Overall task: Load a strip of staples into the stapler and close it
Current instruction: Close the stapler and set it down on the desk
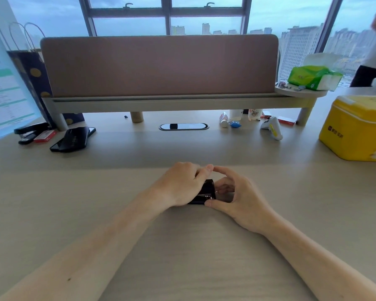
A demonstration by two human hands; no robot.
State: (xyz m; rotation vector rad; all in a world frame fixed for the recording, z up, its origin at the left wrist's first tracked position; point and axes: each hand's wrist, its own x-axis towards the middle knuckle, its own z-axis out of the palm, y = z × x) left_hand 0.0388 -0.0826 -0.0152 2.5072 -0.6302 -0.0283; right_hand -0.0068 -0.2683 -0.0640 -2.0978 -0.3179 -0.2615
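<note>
A small black stapler (205,191) rests on the pale wooden desk (182,246) at the middle of the view. My left hand (180,183) covers most of it and grips it from the left. My right hand (237,192) curls around its right end, thumb at the front corner and fingers bent over the top. A thin silvery edge shows at the stapler's front, between the two hands. Whether the stapler's lid is up or down is hidden by my fingers. I see no loose staple strip.
Far left lie a second black stapler (29,132), a red staple box (45,136) and a black phone (73,139). A yellow tin (356,127) stands at the right. A shelf riser with a pink panel (159,64) spans the back, with small items beneath it.
</note>
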